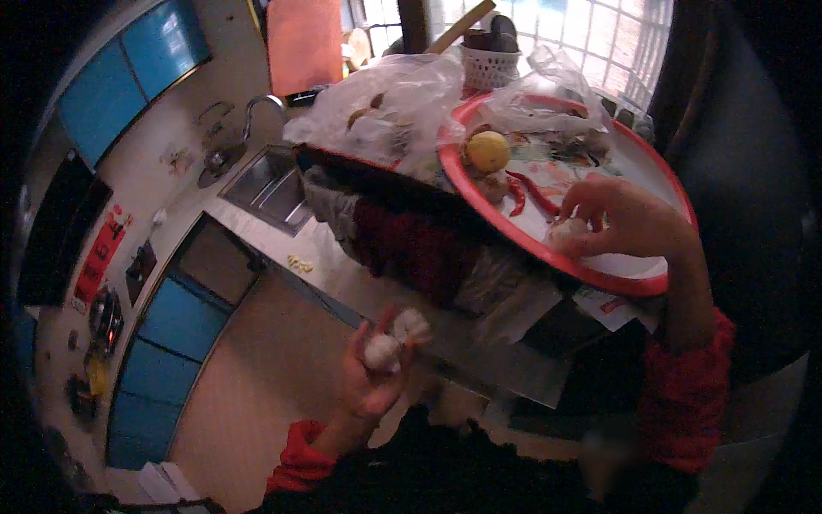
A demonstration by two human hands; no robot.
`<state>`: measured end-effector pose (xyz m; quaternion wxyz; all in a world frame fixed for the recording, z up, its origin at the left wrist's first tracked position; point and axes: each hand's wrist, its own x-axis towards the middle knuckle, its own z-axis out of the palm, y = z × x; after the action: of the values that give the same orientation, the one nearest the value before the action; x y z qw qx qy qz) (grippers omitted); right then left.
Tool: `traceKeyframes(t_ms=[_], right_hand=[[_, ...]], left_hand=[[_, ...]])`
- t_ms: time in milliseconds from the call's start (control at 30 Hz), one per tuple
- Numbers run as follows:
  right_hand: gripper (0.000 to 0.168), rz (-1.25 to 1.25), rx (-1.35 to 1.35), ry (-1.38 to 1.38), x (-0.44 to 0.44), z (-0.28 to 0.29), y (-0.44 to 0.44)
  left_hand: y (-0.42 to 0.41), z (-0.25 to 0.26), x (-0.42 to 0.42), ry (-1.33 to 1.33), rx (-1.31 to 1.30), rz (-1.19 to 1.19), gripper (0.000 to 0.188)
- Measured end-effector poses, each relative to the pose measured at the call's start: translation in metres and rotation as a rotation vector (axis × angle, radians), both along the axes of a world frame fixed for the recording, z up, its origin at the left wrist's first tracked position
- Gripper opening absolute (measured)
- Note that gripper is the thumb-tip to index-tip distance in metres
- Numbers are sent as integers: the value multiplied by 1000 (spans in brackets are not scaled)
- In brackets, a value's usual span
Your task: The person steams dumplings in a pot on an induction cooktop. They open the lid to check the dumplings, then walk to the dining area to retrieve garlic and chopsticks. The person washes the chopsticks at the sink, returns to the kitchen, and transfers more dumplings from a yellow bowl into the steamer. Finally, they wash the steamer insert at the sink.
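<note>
My left hand is palm up, low in front of me, with two pale garlic bulbs in its fingers. To the right, my right hand reaches over a round red-rimmed tray, its thumb and fingers around another whitish bulb that looks like garlic. Red chillies lie on the tray just left of those fingers. Beyond them sit a yellow fruit and a brownish lump that resembles ginger. Part of the right-hand bulb is covered by the fingers.
Clear plastic bags are heaped beside the tray, and another bag lies on its far side. A white perforated basket stands near the window. Leftward are a steel sink and a counter with small pale pieces.
</note>
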<state>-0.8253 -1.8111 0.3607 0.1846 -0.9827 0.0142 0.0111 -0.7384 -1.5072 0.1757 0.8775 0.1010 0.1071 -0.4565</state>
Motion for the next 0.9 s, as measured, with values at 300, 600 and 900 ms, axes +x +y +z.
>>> traceKeyframes(t_ms=[300,600,900], right_hand=[[29,-423,144,-663,-38,23,30],[32,-311,294,-340,-5,24,32],[40,-413,319,-503,4,28,74]], left_hand=[[46,-25,-45,-146,107,-121,39],[140,-22,-57,-85,215,-94,37],[209,-26,-47,-66,229,-50,35]])
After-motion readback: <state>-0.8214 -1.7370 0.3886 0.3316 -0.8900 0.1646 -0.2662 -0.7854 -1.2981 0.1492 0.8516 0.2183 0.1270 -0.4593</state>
